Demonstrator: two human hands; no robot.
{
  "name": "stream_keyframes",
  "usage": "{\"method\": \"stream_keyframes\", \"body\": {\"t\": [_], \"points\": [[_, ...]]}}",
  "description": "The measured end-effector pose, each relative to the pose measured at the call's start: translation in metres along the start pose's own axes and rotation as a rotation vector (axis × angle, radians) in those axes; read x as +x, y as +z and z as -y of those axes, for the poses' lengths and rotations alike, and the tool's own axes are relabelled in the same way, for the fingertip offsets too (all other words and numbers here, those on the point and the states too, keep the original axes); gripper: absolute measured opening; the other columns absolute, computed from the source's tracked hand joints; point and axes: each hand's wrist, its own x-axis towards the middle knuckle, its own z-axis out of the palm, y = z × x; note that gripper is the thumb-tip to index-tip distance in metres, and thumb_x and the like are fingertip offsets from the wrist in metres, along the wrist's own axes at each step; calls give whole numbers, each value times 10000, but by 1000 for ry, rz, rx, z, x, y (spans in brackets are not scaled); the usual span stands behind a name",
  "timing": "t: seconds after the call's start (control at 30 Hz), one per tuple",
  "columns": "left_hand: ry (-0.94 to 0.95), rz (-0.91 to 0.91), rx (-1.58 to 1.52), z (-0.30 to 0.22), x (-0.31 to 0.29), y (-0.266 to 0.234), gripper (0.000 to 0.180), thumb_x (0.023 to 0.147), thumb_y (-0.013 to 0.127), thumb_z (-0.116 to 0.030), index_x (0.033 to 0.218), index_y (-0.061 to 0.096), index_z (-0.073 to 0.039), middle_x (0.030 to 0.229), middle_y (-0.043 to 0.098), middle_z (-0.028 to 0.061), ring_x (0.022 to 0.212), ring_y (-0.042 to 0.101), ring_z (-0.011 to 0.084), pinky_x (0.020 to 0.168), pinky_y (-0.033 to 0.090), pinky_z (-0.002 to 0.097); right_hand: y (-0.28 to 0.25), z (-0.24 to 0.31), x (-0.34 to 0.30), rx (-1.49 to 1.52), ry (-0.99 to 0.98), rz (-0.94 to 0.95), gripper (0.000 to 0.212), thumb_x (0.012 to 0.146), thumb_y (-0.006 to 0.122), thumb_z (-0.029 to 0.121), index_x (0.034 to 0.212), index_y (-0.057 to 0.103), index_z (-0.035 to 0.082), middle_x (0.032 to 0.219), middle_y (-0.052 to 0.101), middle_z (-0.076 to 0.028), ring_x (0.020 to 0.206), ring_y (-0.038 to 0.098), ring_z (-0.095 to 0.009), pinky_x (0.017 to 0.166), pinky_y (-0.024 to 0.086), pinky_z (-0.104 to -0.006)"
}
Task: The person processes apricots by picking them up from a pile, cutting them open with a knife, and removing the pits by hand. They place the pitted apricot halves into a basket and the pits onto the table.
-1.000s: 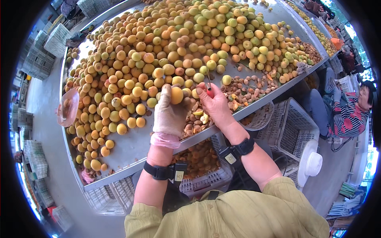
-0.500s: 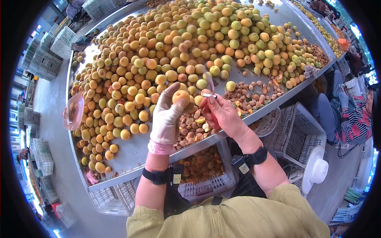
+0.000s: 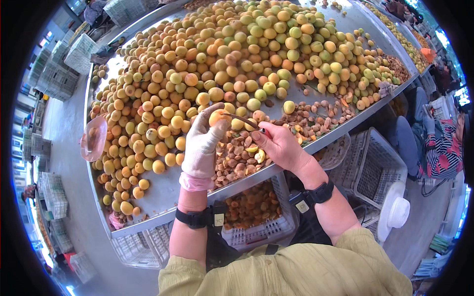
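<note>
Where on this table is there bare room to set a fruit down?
Bare metal lies along the near edge, between the left hand and the fruit pile, and at the far right corner. The pile's middle and the pits under the right hand are crowded.

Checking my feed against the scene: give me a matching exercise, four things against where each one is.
Things:
1. apricot
2. knife
3. pile of pits
4. white crate of halved fruit

Places:
A. under the table edge
B. in the gloved left hand
C. on the metal table below the hands
D. in the bare right hand

Pairs: 1-B, 2-D, 3-C, 4-A
</note>
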Motion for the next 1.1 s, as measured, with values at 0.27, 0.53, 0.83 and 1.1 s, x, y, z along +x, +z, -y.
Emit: {"method": "stream_keyframes", "body": {"t": [0.27, 0.53, 0.83, 1.1], "points": [[23, 25, 12, 1, -1, -5, 608, 846, 773, -307, 1299, 529, 18, 1035, 602, 22, 786, 553, 75, 722, 463, 207, -4, -2, 1, -40, -17, -1, 519, 966, 533, 535, 877, 598, 27, 589, 536, -105, 558, 523, -250, 553, 429, -358], [17, 28, -62, 1, -5, -1, 576, 861, 758, -292, 1297, 545, 19, 1137, 619, 57, 1004, 590, 107, 870, 475, 238, 13, -6, -1, 116, 0, 16, 489, 968, 584, 465, 824, 556, -2, 569, 495, -63, 557, 445, -142, 527, 400, -331], [58, 62, 118, 4, -2, -2, 528, 873, 732, -181, 1299, 518, 48, 1183, 603, 97, 1086, 593, 169, 974, 483, 316, 3, 5, 0, -54, 43, 33, 475, 962, 584, 464, 877, 569, -3, 628, 587, -128, 572, 576, -275, 557, 454, -375], [36, 71, -189, 16, -6, 18, 703, 885, 713, -405, 1357, 423, 28, 1212, 598, 159, 1138, 592, 268, 1033, 448, 384, 35, 7, -5, -122, -27, -151, 408, 974, 571, 423, 1001, 580, 17, 651, 591, -139, 635, 589, -312, 577, 476, -389]]}}
